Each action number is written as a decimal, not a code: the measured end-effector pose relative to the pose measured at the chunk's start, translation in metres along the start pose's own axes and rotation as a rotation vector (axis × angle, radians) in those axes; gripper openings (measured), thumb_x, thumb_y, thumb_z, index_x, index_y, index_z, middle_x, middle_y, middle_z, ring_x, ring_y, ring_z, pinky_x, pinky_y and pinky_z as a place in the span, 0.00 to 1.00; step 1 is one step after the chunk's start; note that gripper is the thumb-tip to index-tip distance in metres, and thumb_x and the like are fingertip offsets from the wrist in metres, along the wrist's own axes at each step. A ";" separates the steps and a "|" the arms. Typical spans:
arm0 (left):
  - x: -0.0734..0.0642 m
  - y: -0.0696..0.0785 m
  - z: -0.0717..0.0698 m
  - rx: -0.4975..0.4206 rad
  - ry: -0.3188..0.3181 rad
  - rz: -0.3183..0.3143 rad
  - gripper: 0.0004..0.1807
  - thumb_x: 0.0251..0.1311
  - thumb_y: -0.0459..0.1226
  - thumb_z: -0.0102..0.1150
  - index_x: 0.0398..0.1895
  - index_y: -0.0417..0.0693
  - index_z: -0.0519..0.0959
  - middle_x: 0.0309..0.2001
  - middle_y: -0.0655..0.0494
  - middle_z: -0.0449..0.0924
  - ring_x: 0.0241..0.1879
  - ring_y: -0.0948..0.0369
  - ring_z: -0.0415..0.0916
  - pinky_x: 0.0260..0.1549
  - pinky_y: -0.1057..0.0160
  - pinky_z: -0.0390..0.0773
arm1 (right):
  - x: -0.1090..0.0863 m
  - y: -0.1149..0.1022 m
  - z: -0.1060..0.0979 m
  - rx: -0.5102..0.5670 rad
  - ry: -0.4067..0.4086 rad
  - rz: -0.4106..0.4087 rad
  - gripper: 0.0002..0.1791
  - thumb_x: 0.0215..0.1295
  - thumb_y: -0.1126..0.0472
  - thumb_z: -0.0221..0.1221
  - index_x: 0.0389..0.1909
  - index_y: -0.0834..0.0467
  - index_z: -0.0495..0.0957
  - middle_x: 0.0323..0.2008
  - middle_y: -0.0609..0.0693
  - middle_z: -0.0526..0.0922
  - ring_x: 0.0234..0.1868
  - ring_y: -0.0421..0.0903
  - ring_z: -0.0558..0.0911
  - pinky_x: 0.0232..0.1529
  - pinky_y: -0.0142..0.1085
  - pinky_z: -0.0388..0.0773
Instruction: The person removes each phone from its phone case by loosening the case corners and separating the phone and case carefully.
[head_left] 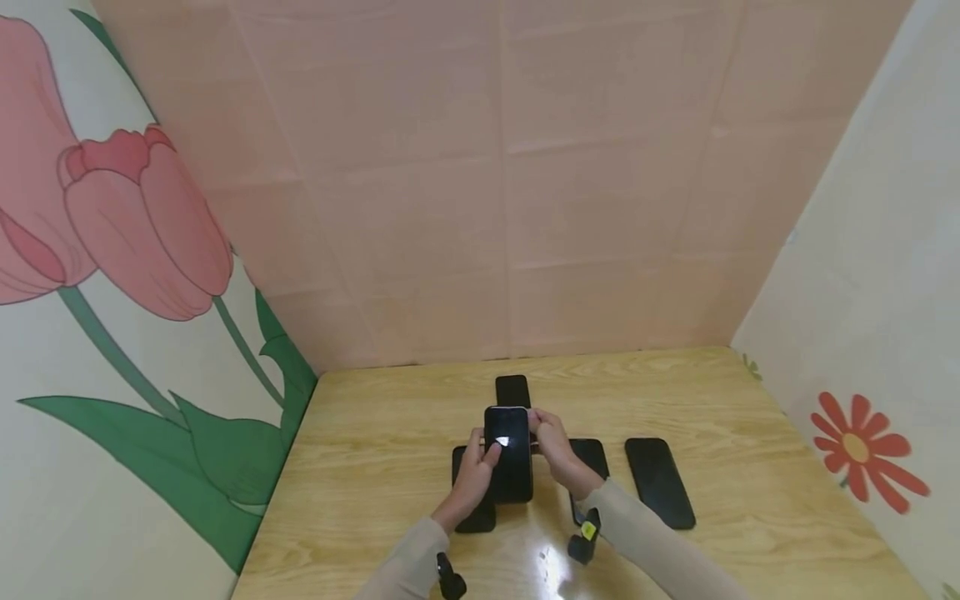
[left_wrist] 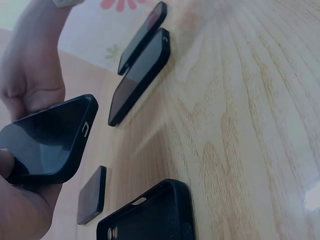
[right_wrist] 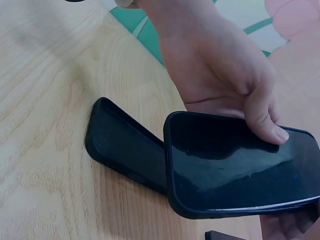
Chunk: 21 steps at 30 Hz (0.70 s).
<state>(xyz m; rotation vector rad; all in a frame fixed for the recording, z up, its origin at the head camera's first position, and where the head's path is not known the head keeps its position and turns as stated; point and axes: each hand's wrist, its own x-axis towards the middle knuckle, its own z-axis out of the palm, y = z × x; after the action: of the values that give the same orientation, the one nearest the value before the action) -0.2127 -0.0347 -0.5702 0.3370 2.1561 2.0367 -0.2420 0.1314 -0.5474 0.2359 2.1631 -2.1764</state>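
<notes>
A phone (head_left: 512, 475) in a black case, screen up, is held above the table in both hands. My left hand (head_left: 471, 479) grips its left side, the thumb lying on the glossy screen, as the right wrist view also shows. My right hand (head_left: 557, 448) holds the upper right edge; in the right wrist view its fingers (right_wrist: 287, 226) are partly under the phone. Below the left hand lies an empty black phone case (right_wrist: 127, 147), open side up, partly hidden by the held phone. The held phone's back is out of sight.
A small dark phone-like slab (head_left: 512, 389) lies behind the held phone. Two more dark phones lie to the right, one (head_left: 590, 457) partly under the right forearm, the other (head_left: 660, 483) farther right. Walls bound the wooden table (head_left: 375, 433) at the back and sides.
</notes>
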 end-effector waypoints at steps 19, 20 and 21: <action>-0.012 0.044 -0.006 0.052 -0.059 0.000 0.14 0.78 0.34 0.41 0.57 0.32 0.62 0.39 0.34 0.81 0.40 0.45 0.80 0.40 0.47 0.79 | 0.005 -0.008 -0.010 -0.029 -0.122 0.072 0.21 0.80 0.59 0.37 0.50 0.69 0.75 0.36 0.54 0.82 0.36 0.47 0.80 0.47 0.50 0.77; -0.012 0.044 -0.006 0.057 -0.060 -0.002 0.13 0.78 0.34 0.41 0.57 0.32 0.62 0.39 0.35 0.81 0.39 0.46 0.80 0.40 0.48 0.80 | 0.005 -0.008 -0.010 -0.029 -0.123 0.072 0.21 0.80 0.60 0.37 0.50 0.69 0.75 0.36 0.54 0.82 0.36 0.47 0.80 0.47 0.50 0.77; -0.011 0.044 -0.007 0.056 -0.061 -0.008 0.13 0.78 0.34 0.41 0.57 0.33 0.62 0.40 0.35 0.81 0.40 0.46 0.81 0.40 0.49 0.80 | 0.005 -0.008 -0.010 -0.029 -0.123 0.073 0.20 0.80 0.60 0.37 0.50 0.69 0.75 0.36 0.54 0.82 0.36 0.47 0.80 0.47 0.50 0.77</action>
<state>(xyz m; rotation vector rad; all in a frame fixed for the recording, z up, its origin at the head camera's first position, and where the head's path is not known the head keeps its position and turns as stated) -0.2011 -0.0419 -0.5262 0.3918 2.1781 1.9388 -0.2473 0.1417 -0.5405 0.1711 2.0847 -2.0620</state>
